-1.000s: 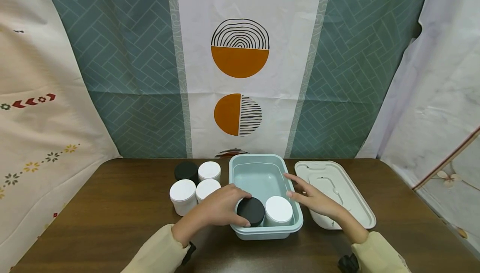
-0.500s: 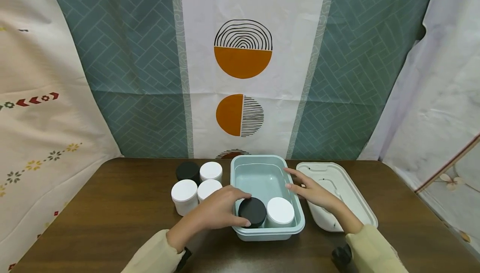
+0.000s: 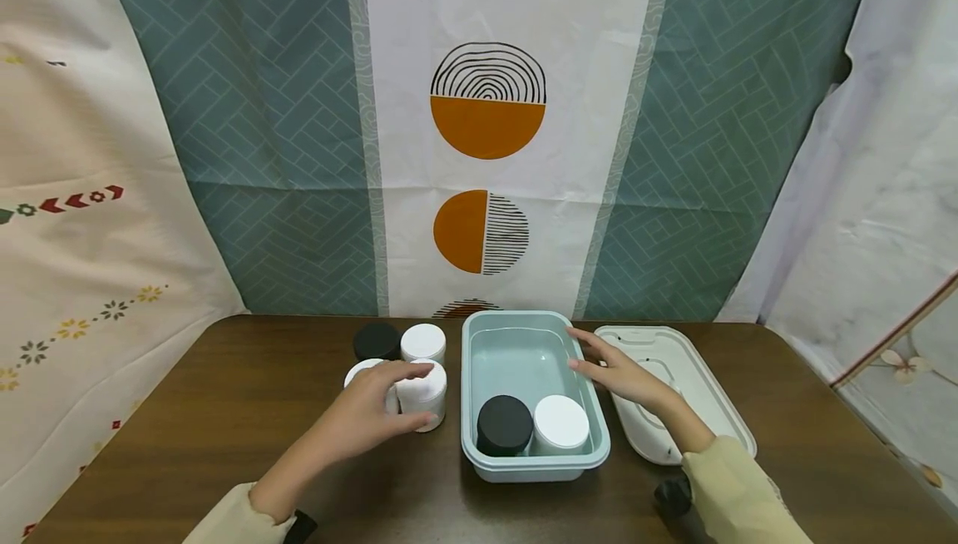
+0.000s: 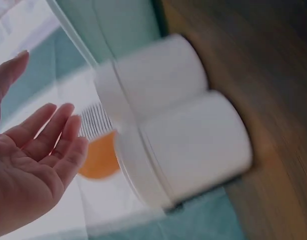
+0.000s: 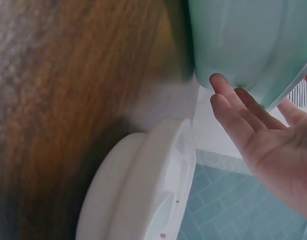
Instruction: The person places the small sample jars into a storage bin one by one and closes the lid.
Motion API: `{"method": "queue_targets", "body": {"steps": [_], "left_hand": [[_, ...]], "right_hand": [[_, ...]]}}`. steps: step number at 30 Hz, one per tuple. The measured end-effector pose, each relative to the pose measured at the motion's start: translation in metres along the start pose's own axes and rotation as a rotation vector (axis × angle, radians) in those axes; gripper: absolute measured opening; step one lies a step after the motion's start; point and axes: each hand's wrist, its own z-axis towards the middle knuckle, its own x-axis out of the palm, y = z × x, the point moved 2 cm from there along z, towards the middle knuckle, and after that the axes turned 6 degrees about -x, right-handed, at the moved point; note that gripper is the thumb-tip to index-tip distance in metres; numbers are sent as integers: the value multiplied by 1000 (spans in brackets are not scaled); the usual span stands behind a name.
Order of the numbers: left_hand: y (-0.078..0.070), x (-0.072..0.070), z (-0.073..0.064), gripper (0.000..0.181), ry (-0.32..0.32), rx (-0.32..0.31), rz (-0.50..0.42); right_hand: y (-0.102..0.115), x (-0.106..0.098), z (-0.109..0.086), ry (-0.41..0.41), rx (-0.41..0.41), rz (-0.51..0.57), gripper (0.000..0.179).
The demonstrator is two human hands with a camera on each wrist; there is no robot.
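Note:
My left hand [image 3: 367, 411] is over the jar group, thumb and fingers spread around the lid of the front right white jar [image 3: 425, 398]. A gap shows between that hand and the two white jars [image 4: 188, 145] in the left wrist view. Another white jar [image 3: 367, 368] is partly hidden behind the hand. Inside the pale blue tub [image 3: 482, 319], a black-lidded jar [image 3: 505, 425] and a white jar [image 3: 561, 423] stand side by side at the near end. With straight, spread fingers, my right hand [image 3: 624, 376] is at the tub's right rim; its fingertips lie along the wall.
At the back of the jar group stand a black-lidded jar [image 3: 377, 340] and a white jar [image 3: 423, 342]. An off-white tub lid [image 3: 707, 390] lies on the brown table [image 3: 247, 411], right of the tub and partly under the right forearm. Patterned cloth [image 3: 284, 153] hangs behind.
My left hand has let go of the black-lidded jar in the tub and moved left to the white jars. The front right white jar shows nearer the hand. The right hand stays at the rim.

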Motion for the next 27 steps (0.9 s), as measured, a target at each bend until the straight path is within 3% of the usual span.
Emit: {"method": "queue_targets", "body": {"steps": [4, 10, 17, 27], "left_hand": [[16, -16, -5, 53, -70, -82, 35], [42, -32, -10, 58, -111, -148, 29], [61, -32, -14, 68, -77, -241, 42], [69, -24, -12, 65, -69, -259, 58]], "right_hand": [[-1, 0, -1, 5, 6, 12, 65], [-2, 0, -1, 9, 19, 26, 66], [-3, 1, 1, 15, 24, 41, 67], [-3, 2, 0, 21, 18, 51, 67]]}}
